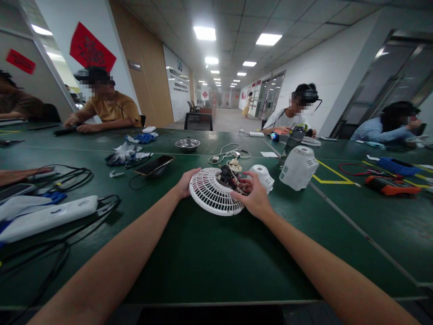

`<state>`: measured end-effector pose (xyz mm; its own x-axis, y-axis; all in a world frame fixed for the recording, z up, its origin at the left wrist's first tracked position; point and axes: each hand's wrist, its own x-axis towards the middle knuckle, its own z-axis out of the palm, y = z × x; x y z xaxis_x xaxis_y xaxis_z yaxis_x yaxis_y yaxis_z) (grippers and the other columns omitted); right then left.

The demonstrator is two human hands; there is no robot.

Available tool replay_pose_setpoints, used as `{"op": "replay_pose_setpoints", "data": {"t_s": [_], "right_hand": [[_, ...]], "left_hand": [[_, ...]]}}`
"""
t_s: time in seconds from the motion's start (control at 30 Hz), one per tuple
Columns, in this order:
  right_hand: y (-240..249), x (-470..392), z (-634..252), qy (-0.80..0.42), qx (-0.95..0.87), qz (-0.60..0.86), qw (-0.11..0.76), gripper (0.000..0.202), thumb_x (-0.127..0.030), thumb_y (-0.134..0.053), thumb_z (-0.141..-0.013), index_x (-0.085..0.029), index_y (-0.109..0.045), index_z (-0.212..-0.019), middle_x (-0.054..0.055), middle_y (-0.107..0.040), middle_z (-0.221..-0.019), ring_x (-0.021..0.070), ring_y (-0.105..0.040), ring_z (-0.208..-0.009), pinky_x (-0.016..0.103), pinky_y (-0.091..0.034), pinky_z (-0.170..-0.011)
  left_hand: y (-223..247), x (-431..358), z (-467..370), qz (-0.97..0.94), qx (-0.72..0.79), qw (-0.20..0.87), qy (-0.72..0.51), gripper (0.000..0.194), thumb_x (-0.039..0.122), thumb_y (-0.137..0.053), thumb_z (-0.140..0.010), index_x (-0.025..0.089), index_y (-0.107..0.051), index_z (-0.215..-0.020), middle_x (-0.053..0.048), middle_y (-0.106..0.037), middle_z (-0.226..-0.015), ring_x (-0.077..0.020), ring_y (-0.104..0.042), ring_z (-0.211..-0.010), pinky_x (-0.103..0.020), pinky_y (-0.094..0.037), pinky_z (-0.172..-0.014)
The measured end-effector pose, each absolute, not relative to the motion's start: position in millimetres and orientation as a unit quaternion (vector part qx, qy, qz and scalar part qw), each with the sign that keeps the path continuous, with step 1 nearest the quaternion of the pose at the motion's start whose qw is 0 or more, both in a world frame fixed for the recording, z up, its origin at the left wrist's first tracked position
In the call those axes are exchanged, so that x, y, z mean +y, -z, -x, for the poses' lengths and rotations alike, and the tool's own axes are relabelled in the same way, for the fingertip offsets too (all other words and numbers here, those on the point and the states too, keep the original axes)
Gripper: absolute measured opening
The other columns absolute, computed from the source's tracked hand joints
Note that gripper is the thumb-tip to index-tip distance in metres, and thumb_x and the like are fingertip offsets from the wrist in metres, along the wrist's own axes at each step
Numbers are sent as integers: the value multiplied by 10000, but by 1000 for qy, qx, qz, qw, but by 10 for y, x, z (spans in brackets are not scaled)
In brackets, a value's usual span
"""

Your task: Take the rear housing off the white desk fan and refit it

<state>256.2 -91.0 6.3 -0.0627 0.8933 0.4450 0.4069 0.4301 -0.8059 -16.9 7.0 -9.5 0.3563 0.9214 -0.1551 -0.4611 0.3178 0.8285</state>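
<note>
Low over the table, the left hand (186, 181) reaches in from a stretched forearm, fingers closed on the outer rim of the white grille (209, 197). The right hand (256, 197) angles in opposite, half curled, its fingers around the motor (228, 179) on the grille and its thumb near the slats. The grille sits between both hands, slightly tilted. Just beyond the right hand is a small cover (263, 175), with a taller housing (299, 169) to its right. A cable (233, 155), bowl (187, 144) and phone (155, 165) lie farther out on the green table (203, 262). People sit around it; behind, a corridor (226, 114) recedes under lit ceiling panels (204, 33).
</note>
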Motion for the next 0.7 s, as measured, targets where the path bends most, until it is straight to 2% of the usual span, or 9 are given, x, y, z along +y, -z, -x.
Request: {"op": "replay_pose_setpoints", "data": {"t_s": [0.13, 0.27, 0.33, 0.4, 0.47, 0.6, 0.7], "right_hand": [[-105, -848, -2647, -180, -746, 456, 450, 738, -480, -829, -731, -271, -500, -1357, 96, -667, -1134, 287, -652, -1006, 464, -544, -872], [-128, -653, -2895, -25, -723, 491, 485, 516, -399, -727, -800, -205, -567, -1251, 129, -642, -1133, 300, -620, -1031, 478, -513, -920], [-110, -528, -3088, 51, -676, 549, 488, 511, -344, -709, -771, -193, -579, -1241, 148, -622, -1160, 333, -594, -1094, 511, -481, -966], [-57, -410, -3288, 74, -640, 611, 460, 604, -312, -702, -743, -197, -546, -1315, 163, -604, -1220, 368, -559, -1180, 539, -457, -989], [25, -310, -3457, 42, -620, 658, 425, 714, -301, -736, -701, -194, -506, -1369, 173, -604, -1255, 380, -555, -1206, 529, -457, -987], [171, -193, -3603, -81, -638, 679, 354, 833, -303, -821, -621, -185, -488, -1376, 122, -670, -1168, 315, -638, -1061, 467, -487, -971], [155, -195, -3553, -140, -596, 679, 405, 831, -331, -886, -542, -201, -543, -1288, 91, -691, -1095, 304, -647, -1031, 464, -487, -978]], "left_hand": [[91, 69, 146, -347, 347, 756, -432, 232, 267, -592, -912, 83, -726, -958, -131, -773, -870, -228, -751, -776, -366, -608, -865], [99, 94, 114, -342, 363, 760, -418, 189, 174, -554, -929, 74, -699, -998, -131, -773, -864, -221, -761, -760, -365, -626, -832], [119, 125, 104, -336, 372, 753, -426, 178, 163, -552, -944, 75, -692, -1008, -127, -770, -854, -213, -760, -747, -355, -633, -812], [141, 153, 98, -335, 384, 742, -436, 160, 162, -563, -951, 77, -691, -998, -126, -767, -849, -211, -759, -742, -355, -636, -804], [160, 170, 89, -336, 394, 729, -448, 141, 162, -582, -949, 78, -693, -967, -126, -764, -836, -209, -756, -731, -351, -638, -785], [191, 185, 64, -356, 412, 687, -481, 96, 145, -652, -897, 72, -705, -928, -124, -756, -822, -201, -743, -703, -336, -631, -744], [222, 212, 61, -403, 432, 619, -517, 159, 131, -717, -835, 83, -718, -986, -108, -760, -860, -182, -734, -717, -311, -610, -739]]}}
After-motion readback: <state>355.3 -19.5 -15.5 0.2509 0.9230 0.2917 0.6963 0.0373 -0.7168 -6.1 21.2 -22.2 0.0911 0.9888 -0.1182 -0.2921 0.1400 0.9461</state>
